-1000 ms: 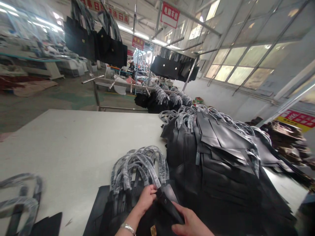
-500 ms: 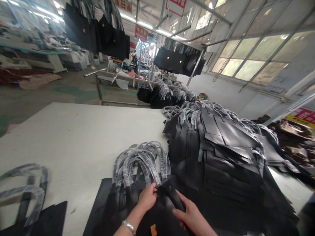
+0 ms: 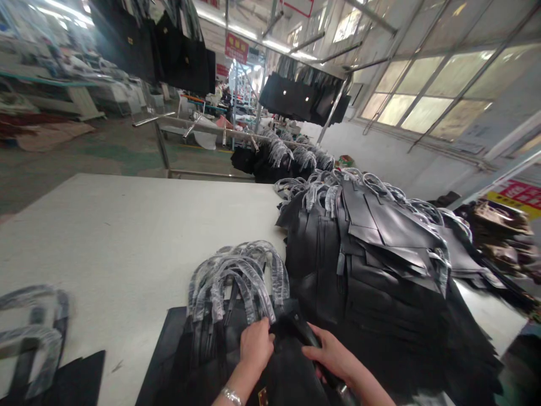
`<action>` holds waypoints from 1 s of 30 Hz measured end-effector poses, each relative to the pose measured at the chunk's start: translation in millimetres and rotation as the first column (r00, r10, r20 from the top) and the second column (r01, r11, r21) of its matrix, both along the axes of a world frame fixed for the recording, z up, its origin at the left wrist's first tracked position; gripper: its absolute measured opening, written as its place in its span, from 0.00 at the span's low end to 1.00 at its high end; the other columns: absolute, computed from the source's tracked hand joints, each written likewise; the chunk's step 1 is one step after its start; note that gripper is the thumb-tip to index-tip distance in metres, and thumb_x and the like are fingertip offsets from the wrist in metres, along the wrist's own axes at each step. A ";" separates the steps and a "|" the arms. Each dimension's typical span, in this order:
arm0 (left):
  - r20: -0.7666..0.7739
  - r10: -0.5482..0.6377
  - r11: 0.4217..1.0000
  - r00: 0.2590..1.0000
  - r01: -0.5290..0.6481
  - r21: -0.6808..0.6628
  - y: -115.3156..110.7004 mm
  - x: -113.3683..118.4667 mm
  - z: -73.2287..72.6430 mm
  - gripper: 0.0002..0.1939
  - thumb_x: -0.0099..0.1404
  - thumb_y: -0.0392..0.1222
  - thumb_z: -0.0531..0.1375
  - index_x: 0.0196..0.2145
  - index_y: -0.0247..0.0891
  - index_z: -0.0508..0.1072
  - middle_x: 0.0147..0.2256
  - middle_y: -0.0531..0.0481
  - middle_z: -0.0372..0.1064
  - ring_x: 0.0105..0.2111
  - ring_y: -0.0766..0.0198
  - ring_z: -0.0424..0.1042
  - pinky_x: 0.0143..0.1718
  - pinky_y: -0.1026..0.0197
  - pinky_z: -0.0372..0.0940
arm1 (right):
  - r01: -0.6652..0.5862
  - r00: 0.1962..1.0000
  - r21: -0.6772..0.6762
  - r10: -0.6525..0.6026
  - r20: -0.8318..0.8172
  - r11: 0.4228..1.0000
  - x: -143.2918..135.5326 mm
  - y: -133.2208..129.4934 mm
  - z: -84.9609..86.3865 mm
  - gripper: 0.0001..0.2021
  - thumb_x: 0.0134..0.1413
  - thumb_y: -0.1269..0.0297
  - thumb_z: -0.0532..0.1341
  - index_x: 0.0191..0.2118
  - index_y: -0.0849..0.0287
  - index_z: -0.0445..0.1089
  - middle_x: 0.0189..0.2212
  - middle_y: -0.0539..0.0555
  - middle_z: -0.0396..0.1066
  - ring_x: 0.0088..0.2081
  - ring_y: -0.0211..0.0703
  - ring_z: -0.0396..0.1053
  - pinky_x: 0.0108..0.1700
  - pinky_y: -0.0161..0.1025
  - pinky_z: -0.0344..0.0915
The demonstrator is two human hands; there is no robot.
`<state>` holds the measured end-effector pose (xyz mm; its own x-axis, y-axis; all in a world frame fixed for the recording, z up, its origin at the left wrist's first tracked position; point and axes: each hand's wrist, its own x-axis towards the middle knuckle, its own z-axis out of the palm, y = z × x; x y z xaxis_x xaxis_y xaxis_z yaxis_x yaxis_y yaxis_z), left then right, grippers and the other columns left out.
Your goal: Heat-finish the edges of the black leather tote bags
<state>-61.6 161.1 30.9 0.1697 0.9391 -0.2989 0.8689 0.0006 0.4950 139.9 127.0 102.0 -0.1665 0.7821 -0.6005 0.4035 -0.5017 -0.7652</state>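
Note:
Black bags [image 3: 186, 349] lie stacked in front of me on the pale table, their looped handles [image 3: 236, 276] wrapped in clear plastic and pointing away. My left hand [image 3: 257, 347], with a silver bracelet at the wrist, is closed at the lower end of a wrapped handle on the top bag. A gold-coloured clasp [image 3: 262, 396] shows below it. My right hand [image 3: 332, 352] is wrapped round a black handheld tool [image 3: 307, 331] with a silvery part near its lower end. The tool's front end lies close to the handle base; whether it touches is unclear.
A tall heap of black bag pieces [image 3: 380, 270] fills the table's right side. More bags [image 3: 80, 378] with wrapped handles lie at the left front. Beyond the table [image 3: 139, 225] stands a metal rack [image 3: 158, 141], with finished black bags [image 3: 181, 56] hanging high.
The view has shifted slightly, so the table and bags sit a little further left. My right hand has tilted, showing more of the tool's lower end. My left hand keeps its hold.

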 end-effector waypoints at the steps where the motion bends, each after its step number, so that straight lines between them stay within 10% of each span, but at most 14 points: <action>1: -0.003 0.003 1.000 1.000 -0.003 0.003 -0.5 0.1 -0.4 0.09 0.60 0.39 0.57 0.40 0.38 0.71 0.37 0.44 0.75 0.42 0.53 0.73 0.42 0.56 0.62 | -0.006 1.000 -0.022 0.006 0.002 1.000 2.7 -1.2 0.7 0.30 0.48 0.65 0.59 0.60 0.55 0.59 0.17 0.42 0.62 0.15 0.32 0.63 0.15 0.26 0.59; 10: 0.053 0.017 0.999 0.998 -0.018 0.027 -4.1 2.1 -0.4 0.11 0.60 0.37 0.58 0.42 0.37 0.71 0.39 0.43 0.75 0.42 0.53 0.73 0.43 0.56 0.61 | 0.144 0.976 0.205 -0.173 0.130 0.968 -6.2 16.7 -2.3 0.35 0.52 0.61 0.58 0.65 0.58 0.50 0.21 0.45 0.67 0.18 0.35 0.65 0.18 0.29 0.61; 15: 0.189 0.016 0.999 0.982 -0.023 0.037 -9.9 -7.1 4.0 0.12 0.61 0.39 0.59 0.44 0.40 0.71 0.40 0.46 0.75 0.42 0.56 0.73 0.43 0.59 0.61 | 0.047 0.983 0.199 -0.081 0.167 0.979 -4.4 -22.2 24.0 0.36 0.53 0.60 0.58 0.66 0.58 0.49 0.18 0.46 0.69 0.18 0.40 0.67 0.19 0.32 0.62; 19: 0.328 0.029 0.992 0.944 -0.067 0.105 -25.4 -62.8 11.3 0.10 0.66 0.42 0.53 0.44 0.43 0.70 0.40 0.50 0.72 0.41 0.62 0.71 0.43 0.63 0.61 | -0.231 0.957 0.148 0.197 0.214 0.962 -14.8 -58.1 32.3 0.36 0.47 0.67 0.59 0.65 0.58 0.53 0.41 0.55 0.77 0.38 0.50 0.76 0.36 0.37 0.71; 22: 0.369 0.168 0.941 0.914 -0.260 0.216 -57.0 -123.6 8.4 0.11 0.67 0.41 0.49 0.42 0.40 0.69 0.40 0.47 0.69 0.41 0.60 0.69 0.45 0.60 0.62 | -0.411 0.903 0.175 0.372 0.215 0.895 -33.9 -71.4 27.3 0.37 0.44 0.68 0.60 0.64 0.58 0.56 0.57 0.54 0.67 0.57 0.52 0.64 0.58 0.39 0.60; 26: 0.298 0.359 0.885 0.884 -0.424 0.192 -106.8 -177.4 -13.6 0.17 0.57 0.41 0.59 0.45 0.39 0.68 0.45 0.45 0.65 0.47 0.54 0.67 0.49 0.55 0.61 | -0.495 0.859 0.147 0.457 0.229 0.856 -72.1 -78.4 28.3 0.38 0.44 0.68 0.61 0.65 0.55 0.55 0.55 0.53 0.69 0.55 0.50 0.67 0.57 0.37 0.61; 30: 0.247 0.443 0.886 0.862 -0.463 0.025 -127.4 -182.6 -30.6 0.28 0.50 0.40 0.63 0.50 0.37 0.65 0.48 0.45 0.61 0.46 0.55 0.67 0.47 0.58 0.62 | -0.518 0.844 0.143 0.476 0.247 0.843 -109.8 -79.3 34.3 0.38 0.42 0.72 0.60 0.64 0.52 0.57 0.46 0.50 0.75 0.42 0.45 0.74 0.44 0.32 0.68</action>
